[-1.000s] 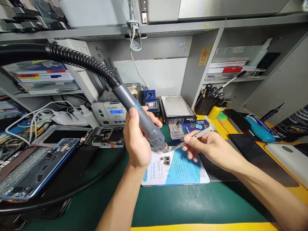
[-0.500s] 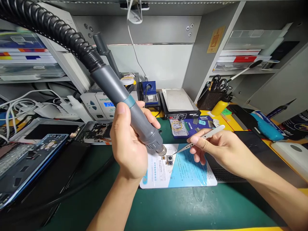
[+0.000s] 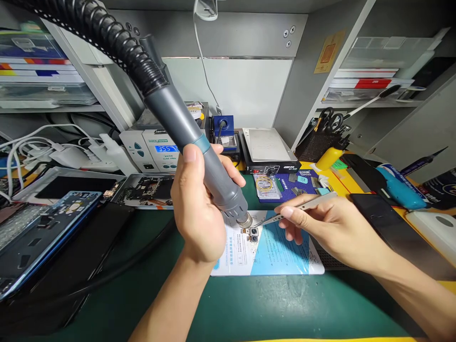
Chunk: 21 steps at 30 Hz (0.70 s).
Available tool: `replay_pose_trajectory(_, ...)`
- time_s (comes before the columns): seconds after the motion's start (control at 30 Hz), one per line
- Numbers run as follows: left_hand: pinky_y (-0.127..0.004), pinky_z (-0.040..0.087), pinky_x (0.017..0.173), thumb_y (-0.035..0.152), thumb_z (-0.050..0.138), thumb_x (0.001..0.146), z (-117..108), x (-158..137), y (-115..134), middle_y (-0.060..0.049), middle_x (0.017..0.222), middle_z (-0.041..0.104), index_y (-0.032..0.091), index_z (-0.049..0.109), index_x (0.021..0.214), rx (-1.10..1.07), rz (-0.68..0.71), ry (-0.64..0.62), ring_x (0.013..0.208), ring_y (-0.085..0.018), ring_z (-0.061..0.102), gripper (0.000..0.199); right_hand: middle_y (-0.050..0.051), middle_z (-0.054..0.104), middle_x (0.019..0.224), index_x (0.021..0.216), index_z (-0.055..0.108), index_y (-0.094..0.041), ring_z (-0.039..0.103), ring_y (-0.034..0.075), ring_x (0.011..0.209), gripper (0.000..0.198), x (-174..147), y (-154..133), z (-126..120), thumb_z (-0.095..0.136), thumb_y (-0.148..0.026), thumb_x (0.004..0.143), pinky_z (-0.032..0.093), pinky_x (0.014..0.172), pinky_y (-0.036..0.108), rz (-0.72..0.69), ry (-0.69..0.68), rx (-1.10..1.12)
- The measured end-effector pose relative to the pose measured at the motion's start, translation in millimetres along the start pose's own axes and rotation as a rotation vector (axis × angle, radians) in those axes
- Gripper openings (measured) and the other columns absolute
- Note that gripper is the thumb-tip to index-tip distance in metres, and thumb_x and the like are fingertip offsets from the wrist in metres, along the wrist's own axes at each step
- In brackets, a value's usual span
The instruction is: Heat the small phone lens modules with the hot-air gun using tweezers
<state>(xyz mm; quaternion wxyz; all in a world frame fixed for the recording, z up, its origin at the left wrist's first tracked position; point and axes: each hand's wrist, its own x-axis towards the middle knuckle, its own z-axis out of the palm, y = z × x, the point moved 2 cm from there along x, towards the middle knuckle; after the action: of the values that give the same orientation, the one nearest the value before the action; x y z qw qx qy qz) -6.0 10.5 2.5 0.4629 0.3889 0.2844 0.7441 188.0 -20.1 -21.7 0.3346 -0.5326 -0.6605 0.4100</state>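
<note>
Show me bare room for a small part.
Bare green mat lies on the near side of the printed card, between the left forearm and right forearm, and between the black cable and left forearm. Crowded: the left, around the phone frame, and the back, around the hot-air station.

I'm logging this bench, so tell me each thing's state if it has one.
left hand: closed around handpiece
handpiece: tilted, nozzle down
right hand: closed on tweezers
tweezers: slanting down, tip gap unclear
camera module: lying with lenses up
station display: lit, showing 355
scissors: handles up in mesh holder
</note>
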Motion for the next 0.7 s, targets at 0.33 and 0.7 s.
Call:
replay_pose_trajectory(0.33, -0.033, 0.046, 0.06, 0.057, 0.047, 0.097, 0.0, -2.0, 0.5, -0.001, 0.062, 0.06, 0.021, 0.061, 0.092, -0.015, -0.006, -0.013, 0.059, -0.018, 0.06, 0.039, 0.003, 0.078, 0.088, 0.059, 0.077, -0.02, 0.071, 0.02, 0.068, 0.041, -4.3, 0.7, 2.8, 0.07, -0.045, 0.09, 0.057, 0.055, 0.028, -0.075, 0.037, -0.07)
replay_pose_trajectory(0.7, -0.034, 0.046, 0.062, 0.058, 0.046, 0.097, 1.3, -1.2, 0.7, -0.002, 0.061, 0.06, 0.02, 0.061, 0.09, -0.004, 0.005, -0.004, 0.059, -0.019, 0.059, 0.041, 0.001, 0.077, 0.084, 0.074, 0.081, -0.023, 0.071, 0.02, 0.068, 0.027, -9.9, 0.6, 1.2, 0.068, -0.04, 0.091, 0.057, 0.058, 0.029, -0.1, 0.007, -0.117)
